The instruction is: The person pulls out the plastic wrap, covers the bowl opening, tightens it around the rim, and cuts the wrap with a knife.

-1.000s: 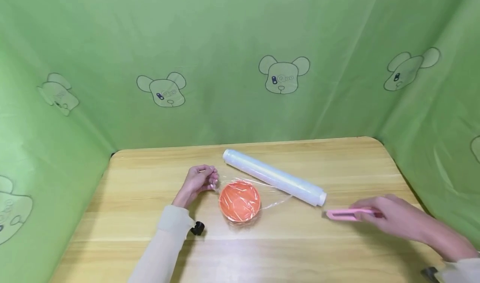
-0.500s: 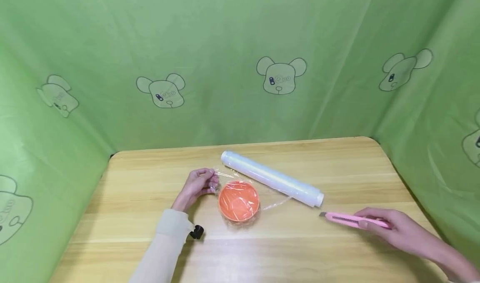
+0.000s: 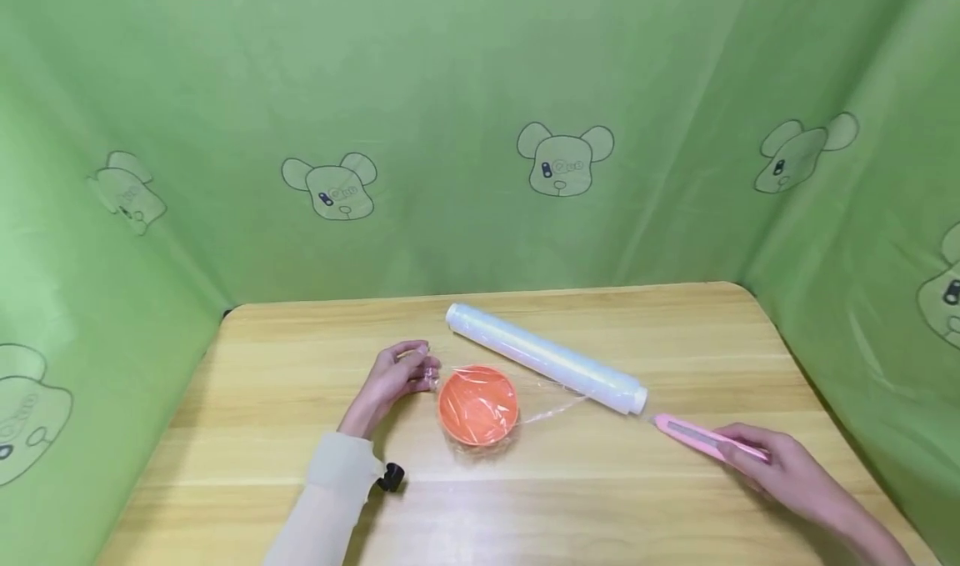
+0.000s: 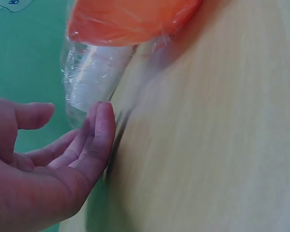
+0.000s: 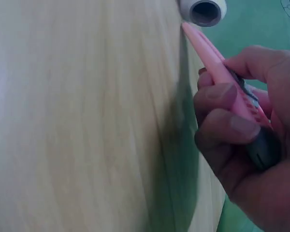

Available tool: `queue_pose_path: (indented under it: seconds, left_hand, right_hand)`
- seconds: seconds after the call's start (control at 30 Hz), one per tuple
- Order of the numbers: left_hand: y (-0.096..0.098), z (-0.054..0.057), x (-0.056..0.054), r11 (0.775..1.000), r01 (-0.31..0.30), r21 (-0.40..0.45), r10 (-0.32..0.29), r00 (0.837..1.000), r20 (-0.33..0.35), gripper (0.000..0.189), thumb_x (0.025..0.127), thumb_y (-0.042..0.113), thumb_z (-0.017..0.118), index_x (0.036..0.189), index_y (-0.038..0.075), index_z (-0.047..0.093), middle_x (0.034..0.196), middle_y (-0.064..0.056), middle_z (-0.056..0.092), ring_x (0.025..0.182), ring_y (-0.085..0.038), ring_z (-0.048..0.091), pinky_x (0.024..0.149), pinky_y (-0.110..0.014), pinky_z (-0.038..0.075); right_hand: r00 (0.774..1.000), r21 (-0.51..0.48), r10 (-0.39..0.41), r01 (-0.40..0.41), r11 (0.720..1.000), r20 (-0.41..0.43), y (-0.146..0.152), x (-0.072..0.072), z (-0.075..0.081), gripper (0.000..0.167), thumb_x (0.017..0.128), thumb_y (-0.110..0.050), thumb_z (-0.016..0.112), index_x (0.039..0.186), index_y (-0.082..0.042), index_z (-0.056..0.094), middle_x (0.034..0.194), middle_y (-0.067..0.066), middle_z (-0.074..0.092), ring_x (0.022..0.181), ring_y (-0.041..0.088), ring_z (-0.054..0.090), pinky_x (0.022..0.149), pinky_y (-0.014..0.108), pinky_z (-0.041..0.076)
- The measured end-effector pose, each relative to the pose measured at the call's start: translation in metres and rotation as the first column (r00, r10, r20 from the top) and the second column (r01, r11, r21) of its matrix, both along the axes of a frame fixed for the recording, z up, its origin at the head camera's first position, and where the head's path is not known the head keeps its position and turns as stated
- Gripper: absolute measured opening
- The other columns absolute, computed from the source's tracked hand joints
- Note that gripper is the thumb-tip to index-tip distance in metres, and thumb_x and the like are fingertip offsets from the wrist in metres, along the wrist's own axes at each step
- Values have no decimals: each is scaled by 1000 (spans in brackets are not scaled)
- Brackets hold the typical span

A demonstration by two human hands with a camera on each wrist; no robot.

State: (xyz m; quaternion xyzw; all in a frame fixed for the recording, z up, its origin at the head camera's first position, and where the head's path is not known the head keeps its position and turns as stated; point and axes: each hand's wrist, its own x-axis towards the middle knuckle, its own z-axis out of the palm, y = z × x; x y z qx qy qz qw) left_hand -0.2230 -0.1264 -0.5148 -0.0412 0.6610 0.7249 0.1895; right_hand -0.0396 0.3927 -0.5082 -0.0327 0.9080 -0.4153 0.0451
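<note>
An orange bowl [image 3: 478, 406] stands on the table under clear cling film [image 3: 547, 414], which clings around it with loose edges. Left of the bowl is my left hand [image 3: 396, 376]; its thumb stands apart from the loosely bent fingers [image 4: 104, 123], close to the film's edge. Whether the fingertips touch the film I cannot tell. My right hand [image 3: 783, 470] grips a pink utility knife [image 3: 697, 438], thumb along its slider [image 5: 237, 77]. No blade shows past the knife's tip in the right wrist view. The tip lies near the right end of the cling film roll [image 3: 547, 358].
The roll lies slantwise behind the bowl, its hollow core [image 5: 205, 13] facing the right hand. A wooden table [image 3: 525, 508] carries everything. Green curtains [image 3: 450, 241] with bear-head prints enclose its back and sides.
My left thumb and fingers have come apart from the film they pinched. The knife's dark blade, seen half a second ago, has drawn back into the handle. Bowl and roll stay put.
</note>
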Motion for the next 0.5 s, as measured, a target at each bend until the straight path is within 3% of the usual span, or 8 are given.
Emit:
queue_pose_path:
  seconds: [0.07, 0.13, 0.3, 0.43, 0.5]
  left_hand:
    - [0, 3, 3, 1000, 6, -14, -7, 1000, -23, 44, 107, 11, 53, 145, -9, 45, 120, -29, 66, 90, -21, 70, 82, -36, 63]
    - [-1, 6, 6, 999, 4, -35, -6, 999, -45, 43, 106, 8, 54, 145, -8, 47, 122, -29, 64, 91, -22, 69, 84, -37, 62]
    - [-2, 13, 17, 996, -25, -87, 15, 994, -112, 43, 103, 6, 59, 143, -7, 51, 128, -29, 57, 101, -31, 65, 88, -43, 61]
    - [1, 20, 31, 978, -22, -208, -28, 971, -237, 42, 102, 9, 62, 140, -7, 53, 136, -29, 51, 112, -39, 61, 88, -48, 61]
    - [5, 23, 39, 948, -19, -316, -84, 947, -309, 44, 101, 14, 65, 139, -5, 55, 138, -28, 49, 115, -41, 59, 88, -50, 60]
  right_hand:
    - [999, -56, 23, -21, 998, 23, 2, 2, -1, 34, 107, -12, 56, 131, 12, 58, 64, 0, 53, 47, 5, 45, 35, 28, 42]
    - [999, -43, 36, -36, 998, 2, 3, 3, -2, 34, 107, -11, 55, 132, 12, 58, 74, 1, 62, 58, 3, 52, 43, 24, 46]
    - [985, 131, -7, 30, 991, -173, -1, 3, -8, 29, 103, -8, 61, 128, 6, 65, 106, -6, 68, 91, -3, 55, 70, 14, 45]
    - [960, 172, -27, 77, 982, -278, -6, 3, -13, 28, 98, -6, 67, 124, 4, 69, 95, -9, 62, 78, -1, 51, 60, 21, 43]
    - [948, 196, -21, 88, 977, -319, -8, 3, -14, 28, 95, -5, 70, 122, 3, 70, 90, -7, 59, 74, -1, 48, 56, 23, 42]
